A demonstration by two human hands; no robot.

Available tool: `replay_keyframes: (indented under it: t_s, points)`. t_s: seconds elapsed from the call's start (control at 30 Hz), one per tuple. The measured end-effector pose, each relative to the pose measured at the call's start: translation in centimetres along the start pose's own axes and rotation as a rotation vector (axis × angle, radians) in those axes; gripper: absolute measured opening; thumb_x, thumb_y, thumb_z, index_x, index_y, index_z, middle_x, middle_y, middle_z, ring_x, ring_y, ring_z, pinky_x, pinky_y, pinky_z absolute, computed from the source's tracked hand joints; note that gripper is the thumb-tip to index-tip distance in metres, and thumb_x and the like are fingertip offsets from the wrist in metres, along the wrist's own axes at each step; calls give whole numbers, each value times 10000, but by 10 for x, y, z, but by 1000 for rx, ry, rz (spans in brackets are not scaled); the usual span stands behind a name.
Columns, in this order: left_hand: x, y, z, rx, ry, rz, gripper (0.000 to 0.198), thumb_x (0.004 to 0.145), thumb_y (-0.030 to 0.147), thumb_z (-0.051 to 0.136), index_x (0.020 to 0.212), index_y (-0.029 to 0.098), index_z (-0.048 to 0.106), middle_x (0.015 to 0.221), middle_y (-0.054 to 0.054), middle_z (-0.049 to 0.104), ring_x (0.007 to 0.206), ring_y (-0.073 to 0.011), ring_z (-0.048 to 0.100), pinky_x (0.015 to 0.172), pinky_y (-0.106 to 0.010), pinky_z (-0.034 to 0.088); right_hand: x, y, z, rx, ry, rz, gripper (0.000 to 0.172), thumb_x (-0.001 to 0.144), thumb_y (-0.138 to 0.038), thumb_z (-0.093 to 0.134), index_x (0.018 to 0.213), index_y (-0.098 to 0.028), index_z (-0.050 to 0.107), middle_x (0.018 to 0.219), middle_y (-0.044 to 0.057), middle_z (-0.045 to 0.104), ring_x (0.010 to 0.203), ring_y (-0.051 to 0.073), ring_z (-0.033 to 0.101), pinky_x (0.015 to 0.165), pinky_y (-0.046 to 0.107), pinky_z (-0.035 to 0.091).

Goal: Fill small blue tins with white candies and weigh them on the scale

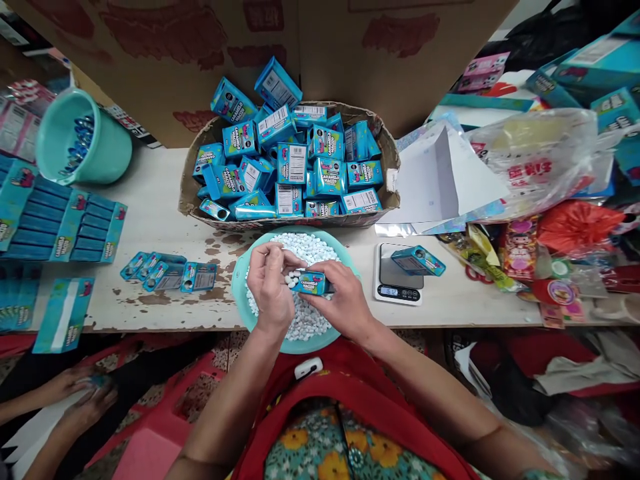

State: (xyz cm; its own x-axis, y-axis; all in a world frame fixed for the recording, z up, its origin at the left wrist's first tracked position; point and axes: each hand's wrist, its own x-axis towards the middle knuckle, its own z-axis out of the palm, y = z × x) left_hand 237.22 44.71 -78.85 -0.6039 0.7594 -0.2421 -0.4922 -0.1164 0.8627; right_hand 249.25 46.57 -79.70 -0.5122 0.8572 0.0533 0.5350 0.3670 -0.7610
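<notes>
Evidently the work was partway along. On the counter [150, 193], the cardboard carton [187, 190] stood at the rear middle, heaped with blue boxes; whether these were full or empty could not be told. In front of it, the teal basin [241, 293] overhung the front edge, with plenty of white candies [307, 327] left to use. To its right, near the same edge, was a scale [393, 281] bearing 1 tilted box [419, 260]. Left of the basin, about 4 boxes [199, 277] lay grouped, judged to be set aside.

The right hand [346, 300] was partly closed, thumb and fingers clasping 1 blue box [311, 284] by its right end, above the basin. The left hand [273, 287] was curled at the other end, where a few candies showed; whether its fingers gripped any could not be told. Judged: that box was unfinished.
</notes>
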Motion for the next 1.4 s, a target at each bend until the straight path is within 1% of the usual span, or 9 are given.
replay_keyframes:
  t_s: [0.4,0.53,0.63,0.7,0.93,1.03,1.17,1.3,1.4]
  points:
    - [6,7,-8,-8,-147,41,216,922,386,429,915,193,526,663,-17,616,654,-183,637,696,-370,526,-7,5,-11,190,53,23,325,733,-192,756,1023,-229,613,987,44,658,966,222,599,855,385,480]
    - [39,-34,-34,519,-24,304,263,934,413,401,970,203,555,851,-54,634,827,-204,621,813,-402,492,-16,13,-20,269,112,54,360,729,-238,774,1050,-242,613,1032,45,649,1004,215,603,883,374,483]
    - [59,-75,-53,1146,-259,425,282,912,395,459,1034,188,606,1102,-115,615,1083,-266,526,965,-442,392,-25,21,-27,201,124,69,353,733,-259,773,1049,-246,615,1022,47,654,988,220,611,873,381,483]
    - [61,-95,-57,1402,-378,411,342,904,429,471,1105,185,600,1186,-128,580,1145,-299,472,982,-463,358,-30,24,-32,159,125,74,358,733,-267,773,1053,-247,613,1023,50,657,984,224,611,869,387,483]
    - [29,-100,-42,1629,-519,333,391,894,525,437,982,186,611,972,-122,594,949,-270,519,775,-347,405,-37,22,-42,136,215,125,345,738,-284,764,1041,-246,605,1008,50,643,949,218,613,831,373,497]
    - [26,-103,-44,1530,-445,282,301,903,447,451,874,196,615,886,-90,603,825,-222,543,651,-289,369,-34,28,-37,49,190,156,307,746,-312,753,1007,-238,610,957,44,650,903,221,615,793,370,490]
    - [31,-96,-45,970,-228,56,288,825,404,570,642,183,543,622,5,521,610,-132,482,583,-237,350,-32,33,-34,-43,159,131,298,746,-297,752,994,-228,603,954,45,658,920,229,613,812,373,466]
    - [26,-56,-29,280,-48,-318,338,776,442,627,653,188,442,549,50,443,431,-82,383,403,-208,246,-29,26,-32,-61,99,80,288,759,-286,741,997,-218,594,951,48,659,927,230,619,802,361,449]
    - [16,-25,-13,-30,-83,-336,288,790,381,626,703,192,427,574,51,462,435,-75,408,386,-189,258,-23,16,-24,-108,55,29,303,753,-287,749,998,-210,588,946,52,665,931,240,617,800,365,432]
